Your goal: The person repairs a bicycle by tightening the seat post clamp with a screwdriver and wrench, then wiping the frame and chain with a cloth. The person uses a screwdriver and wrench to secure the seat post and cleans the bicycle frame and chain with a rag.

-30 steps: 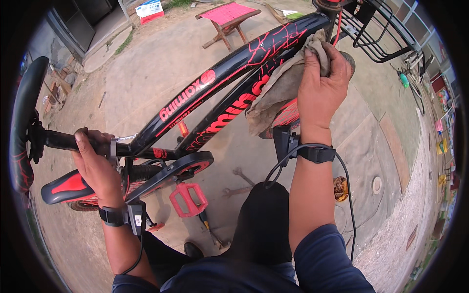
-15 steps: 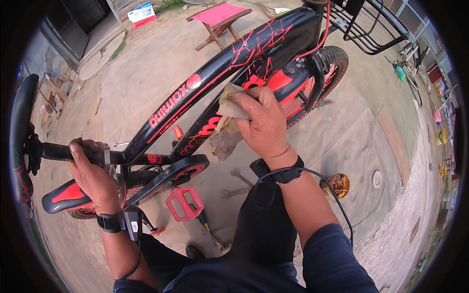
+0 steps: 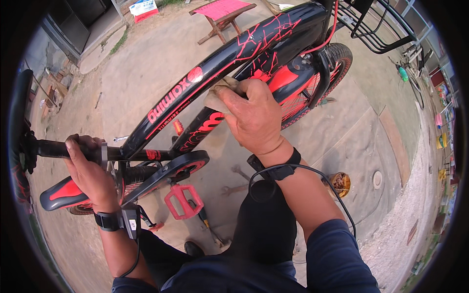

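A black and red bicycle [image 3: 222, 61] fills the view, its saddle [image 3: 22, 146] at the far left and front wheel [image 3: 342, 63] at the upper right. My left hand [image 3: 93, 178] is wrapped around the black seat post [image 3: 53, 148], beside the silver clamp. A dirty beige rag [image 3: 215, 101] is bunched in my right hand [image 3: 259, 117], pressed on the lower frame tube [image 3: 198, 134] just below the top tube. My fingers and the rag cover part of that tube. The red pedal [image 3: 184, 201] hangs near my knees.
A pink-topped folding stool [image 3: 222, 14] stands behind the bike. Wrenches [image 3: 234, 189] and a yellow-and-black-handled tool [image 3: 207, 224] lie on the concrete by my legs. To the right sits a rusty-brown can [image 3: 340, 183]. A black wire basket [image 3: 378, 29] juts out at the front. A cable runs from my right wrist.
My right hand has slid left with the rag, from beside the lower tube onto it, and the rag is more bunched up. My left hand keeps its grip on the seat post.
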A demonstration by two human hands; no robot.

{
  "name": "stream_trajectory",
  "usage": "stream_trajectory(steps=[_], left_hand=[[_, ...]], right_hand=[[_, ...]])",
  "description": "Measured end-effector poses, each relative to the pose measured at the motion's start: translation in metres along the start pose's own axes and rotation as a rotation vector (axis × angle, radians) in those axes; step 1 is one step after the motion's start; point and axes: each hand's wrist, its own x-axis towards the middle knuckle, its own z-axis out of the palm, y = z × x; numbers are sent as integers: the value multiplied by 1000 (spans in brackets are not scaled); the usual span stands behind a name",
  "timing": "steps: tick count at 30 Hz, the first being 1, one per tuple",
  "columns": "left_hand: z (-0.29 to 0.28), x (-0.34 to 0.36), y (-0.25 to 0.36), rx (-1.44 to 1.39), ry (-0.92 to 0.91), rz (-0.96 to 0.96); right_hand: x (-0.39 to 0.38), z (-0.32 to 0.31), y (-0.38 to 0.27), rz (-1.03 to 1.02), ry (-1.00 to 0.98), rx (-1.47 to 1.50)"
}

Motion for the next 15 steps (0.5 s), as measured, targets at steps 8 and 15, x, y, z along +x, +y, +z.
stream_trajectory(steps=[8, 15], left_hand=[[-4, 3, -1, -15, -16, 2], [5, -3, 4, 28, 29, -7]], right_hand=[[30, -28, 30, -14, 80, -144], [14, -18, 14, -33, 2, -110]])
